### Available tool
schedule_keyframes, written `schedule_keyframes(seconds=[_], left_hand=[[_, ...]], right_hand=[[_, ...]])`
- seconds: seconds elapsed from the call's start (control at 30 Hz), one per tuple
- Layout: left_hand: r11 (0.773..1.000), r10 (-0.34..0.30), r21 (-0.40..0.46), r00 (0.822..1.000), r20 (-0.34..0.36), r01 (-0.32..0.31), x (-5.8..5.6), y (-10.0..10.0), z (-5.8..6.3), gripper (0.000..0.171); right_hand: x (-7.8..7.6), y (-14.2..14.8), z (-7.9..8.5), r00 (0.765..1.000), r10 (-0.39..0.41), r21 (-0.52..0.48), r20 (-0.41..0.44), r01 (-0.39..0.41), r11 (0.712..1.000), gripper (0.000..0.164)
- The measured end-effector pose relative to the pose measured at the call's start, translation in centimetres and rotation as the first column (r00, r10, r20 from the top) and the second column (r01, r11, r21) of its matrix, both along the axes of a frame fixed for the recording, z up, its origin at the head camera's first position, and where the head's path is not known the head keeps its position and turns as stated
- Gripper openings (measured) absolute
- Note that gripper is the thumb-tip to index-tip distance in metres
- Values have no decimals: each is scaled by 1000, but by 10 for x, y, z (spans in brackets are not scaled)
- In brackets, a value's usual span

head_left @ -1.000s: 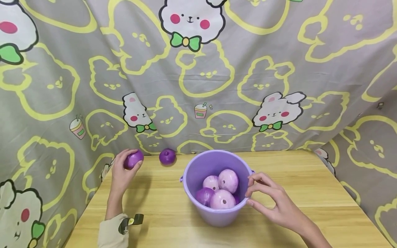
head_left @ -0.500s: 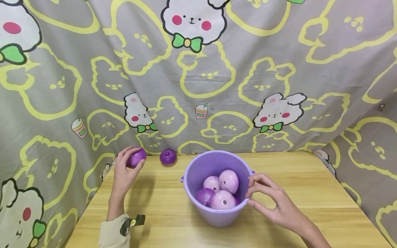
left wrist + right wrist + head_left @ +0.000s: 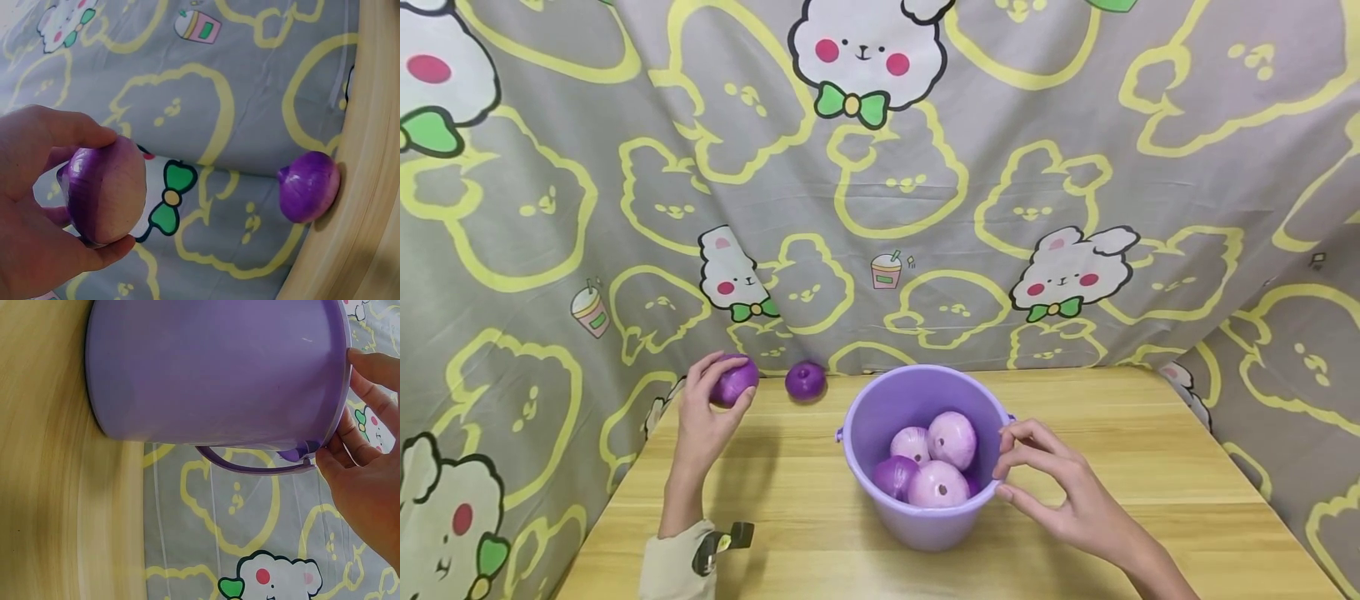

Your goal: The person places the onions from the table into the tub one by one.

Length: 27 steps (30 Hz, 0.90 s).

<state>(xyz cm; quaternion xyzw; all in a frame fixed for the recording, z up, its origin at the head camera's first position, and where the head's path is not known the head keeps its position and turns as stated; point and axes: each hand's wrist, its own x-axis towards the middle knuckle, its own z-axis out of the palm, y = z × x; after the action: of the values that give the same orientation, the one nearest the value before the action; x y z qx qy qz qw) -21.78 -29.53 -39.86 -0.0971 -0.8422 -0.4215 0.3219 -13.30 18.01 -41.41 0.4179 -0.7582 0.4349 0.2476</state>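
Observation:
In the head view, my left hand (image 3: pixel 707 417) grips a purple onion (image 3: pixel 737 381) between thumb and fingers, raised above the table's left side. Its paler side and pointed tip show in the left wrist view, where the same onion (image 3: pixel 109 190) fills the grasp. A second purple onion (image 3: pixel 806 381) lies by the table's back edge, just right of that hand. My right hand (image 3: pixel 1067 492) holds the right rim of a light purple bucket (image 3: pixel 928 529) with thumb and fingertips. Inside the bucket are several onions (image 3: pixel 938 483), some pale and some dark purple.
The wooden table (image 3: pixel 797 500) meets a grey curtain (image 3: pixel 880 208) with rabbit prints along its back edge. In the right wrist view, the bucket's handle (image 3: pixel 250 467) hangs down along its side.
My left hand has shifted slightly right with the onion, closer to the one on the table. The right hand and bucket stay where they were.

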Motion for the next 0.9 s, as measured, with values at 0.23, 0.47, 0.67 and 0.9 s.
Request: schedule_keyframes(seconds=[0.23, 0.47, 0.67, 0.9], left_hand=[[1000, -6, -3, 1000, -5, 6, 3, 4, 4, 42], [1000, -16, -11, 1000, -15, 15, 4, 8, 8, 42], [999, -34, -7, 999, -17, 34, 7, 12, 12, 41], [998, -61, 17, 998, -5, 61, 11, 17, 17, 43]], right_hand=[[0, 0, 0, 1000, 2, 1, 0, -2, 1000, 44], [0, 1, 1, 1000, 3, -1, 5, -3, 1000, 45], [0, 1, 1, 1000, 3, -5, 1, -3, 1000, 45], [0, 1, 1, 1000, 1, 0, -1, -1, 1000, 45]])
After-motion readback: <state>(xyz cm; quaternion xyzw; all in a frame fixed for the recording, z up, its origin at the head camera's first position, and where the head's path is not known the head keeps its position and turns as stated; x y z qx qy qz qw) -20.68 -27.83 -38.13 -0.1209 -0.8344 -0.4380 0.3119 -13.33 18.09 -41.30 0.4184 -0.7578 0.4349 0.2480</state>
